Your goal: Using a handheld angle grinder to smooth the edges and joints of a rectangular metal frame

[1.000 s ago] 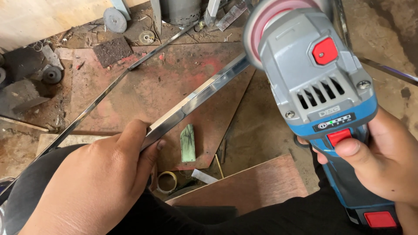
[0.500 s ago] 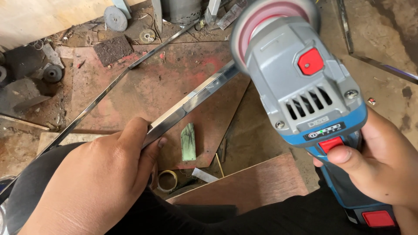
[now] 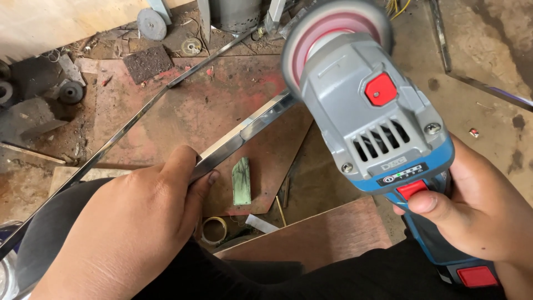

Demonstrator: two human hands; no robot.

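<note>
The angle grinder (image 3: 372, 128) hid where its disc met the shiny metal bar (image 3: 244, 136). The left hand (image 3: 127, 233) clenched the bar's near end over the lap; the right hand (image 3: 477, 222) gripped the grinder's handle.

Single head-mounted view, looking steeply down over the lap at the workshop floor (image 3: 488, 50). Very close range: left hand (image 3: 127, 233) fills near left, right hand (image 3: 477, 222) with the angle grinder (image 3: 372, 116) fills the right. Far edge catches floor clutter. No second view, so no overlap.
</note>
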